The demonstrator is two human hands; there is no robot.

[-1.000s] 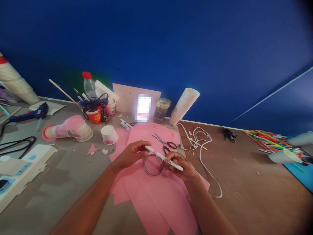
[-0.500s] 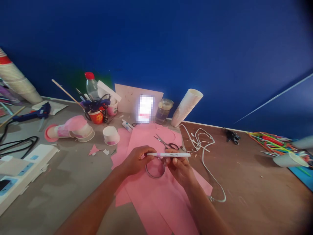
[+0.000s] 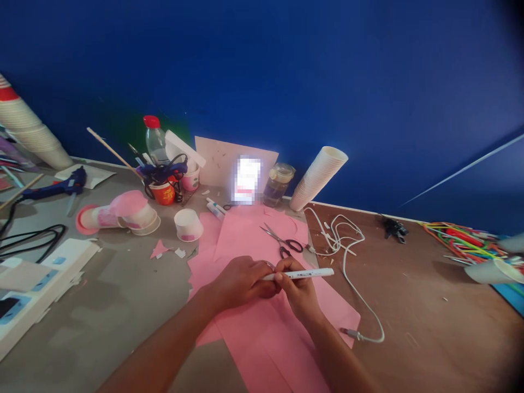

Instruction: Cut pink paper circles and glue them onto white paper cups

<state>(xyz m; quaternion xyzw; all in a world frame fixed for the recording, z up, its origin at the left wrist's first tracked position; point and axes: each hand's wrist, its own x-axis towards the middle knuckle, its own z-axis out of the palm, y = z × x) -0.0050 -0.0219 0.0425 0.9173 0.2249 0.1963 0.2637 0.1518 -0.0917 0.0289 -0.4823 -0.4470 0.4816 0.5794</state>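
Observation:
My right hand (image 3: 298,292) is closed round a white marker (image 3: 305,273) that lies level and points to the right. My left hand (image 3: 241,281) is curled over the marker's left end and covers the ring of tape that lay on the pink paper (image 3: 262,327). Both hands meet above the sheets, near the middle of the table. Black-handled scissors (image 3: 282,243) lie just beyond my fingers.
A white cable (image 3: 347,256) snakes to the right of the paper. A stack of white cups (image 3: 318,177), a jar (image 3: 278,183), a bottle (image 3: 155,141), a cup of tools (image 3: 164,185), a small cup (image 3: 188,224), a glue gun (image 3: 57,186) and coloured sticks (image 3: 462,240) ring the work area.
The marker swung from slanted to level. My left hand closed over its left end and over the tape ring, which is now hidden. Both hands shifted slightly right.

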